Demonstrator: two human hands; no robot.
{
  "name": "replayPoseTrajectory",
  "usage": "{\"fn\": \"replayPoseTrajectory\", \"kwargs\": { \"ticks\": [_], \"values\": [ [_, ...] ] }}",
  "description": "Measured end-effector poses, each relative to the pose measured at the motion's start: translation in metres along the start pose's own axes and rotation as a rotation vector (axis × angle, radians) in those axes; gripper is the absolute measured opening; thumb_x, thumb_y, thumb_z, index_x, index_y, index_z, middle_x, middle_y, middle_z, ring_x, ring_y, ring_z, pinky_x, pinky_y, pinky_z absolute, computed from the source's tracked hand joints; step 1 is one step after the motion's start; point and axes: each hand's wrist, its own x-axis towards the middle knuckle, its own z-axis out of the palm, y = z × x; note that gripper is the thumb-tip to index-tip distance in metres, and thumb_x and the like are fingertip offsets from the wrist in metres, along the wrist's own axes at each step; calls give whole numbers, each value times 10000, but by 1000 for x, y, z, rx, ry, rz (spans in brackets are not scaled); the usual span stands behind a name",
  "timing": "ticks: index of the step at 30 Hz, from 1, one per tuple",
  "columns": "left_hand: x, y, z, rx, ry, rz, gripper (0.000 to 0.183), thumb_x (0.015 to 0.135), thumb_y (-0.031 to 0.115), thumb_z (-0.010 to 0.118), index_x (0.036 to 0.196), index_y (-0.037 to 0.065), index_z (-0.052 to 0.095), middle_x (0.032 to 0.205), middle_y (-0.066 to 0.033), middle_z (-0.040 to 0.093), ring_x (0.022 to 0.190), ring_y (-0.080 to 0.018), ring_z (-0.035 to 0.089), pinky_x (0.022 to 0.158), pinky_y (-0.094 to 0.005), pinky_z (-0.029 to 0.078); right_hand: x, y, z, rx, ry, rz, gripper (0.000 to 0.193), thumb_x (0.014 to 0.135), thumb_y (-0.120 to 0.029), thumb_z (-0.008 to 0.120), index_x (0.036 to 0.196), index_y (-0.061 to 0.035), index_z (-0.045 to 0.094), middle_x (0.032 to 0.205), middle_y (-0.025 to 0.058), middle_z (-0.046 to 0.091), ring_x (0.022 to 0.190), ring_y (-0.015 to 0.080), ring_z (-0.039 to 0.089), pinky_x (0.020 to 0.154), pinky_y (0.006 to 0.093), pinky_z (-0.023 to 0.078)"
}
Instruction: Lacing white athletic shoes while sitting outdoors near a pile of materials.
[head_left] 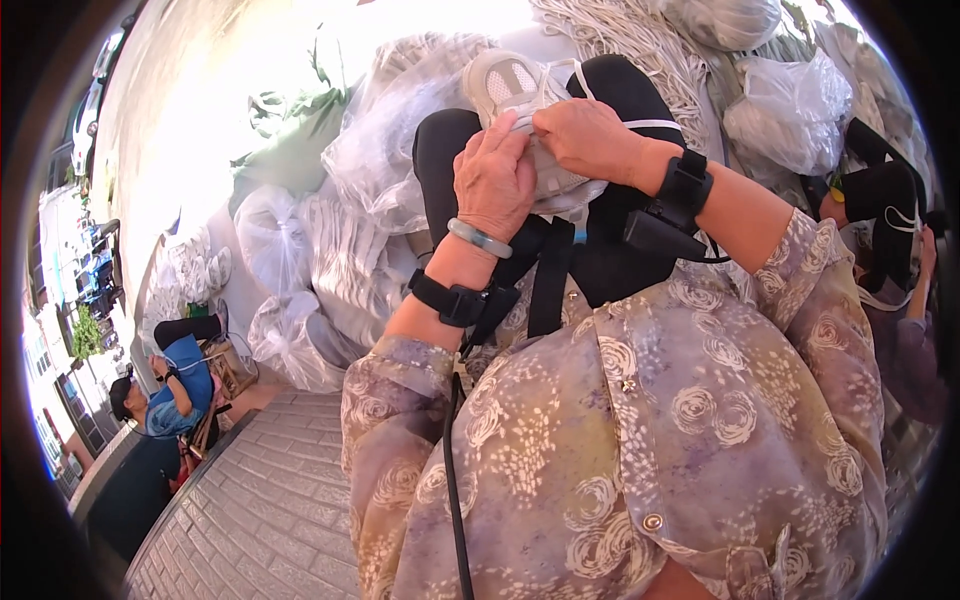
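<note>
A pale grey-beige sneaker [492, 77] sits between my black-clad knees, its toe pointing away from me. My left hand [492, 180] is closed on the left side of the sneaker, fingertips at the lacing area. From the right, my right hand [595, 140] pinches at the same spot, close to the left fingertips. A white shoelace [652, 125] loops from the sneaker over my right knee. The exact bit of lace between my right fingers is partly hidden by them.
Clear plastic bags [275, 240] with pale contents lie left of my knees. A heap of white laces [630, 45] spreads beyond them. Another bag [795, 110] rests at far right, near a second person's legs [890, 195]. A seated person in blue [180, 385] works at left beside grey paving [260, 500].
</note>
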Motion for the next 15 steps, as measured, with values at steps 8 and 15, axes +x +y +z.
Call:
{"fn": "replayPoseTrajectory", "kwargs": {
  "ticks": [8,15],
  "values": [
    [2,3,10,33,36,-8,158,745,88,615,899,52,630,1180,-113,555,1021,-298,549,846,-389,433,5,7,10,-28,24,-41,127,757,-140,524,762,-35,594,722,174,605,766,363,585,684,446,451],
    [10,-9,15,40,22,20,86,743,39,581,811,6,541,1204,-220,477,1086,-387,462,889,-433,393,6,21,-20,124,-53,-103,139,716,-128,525,804,-36,582,692,167,581,715,348,573,647,419,439]
  ]
}}
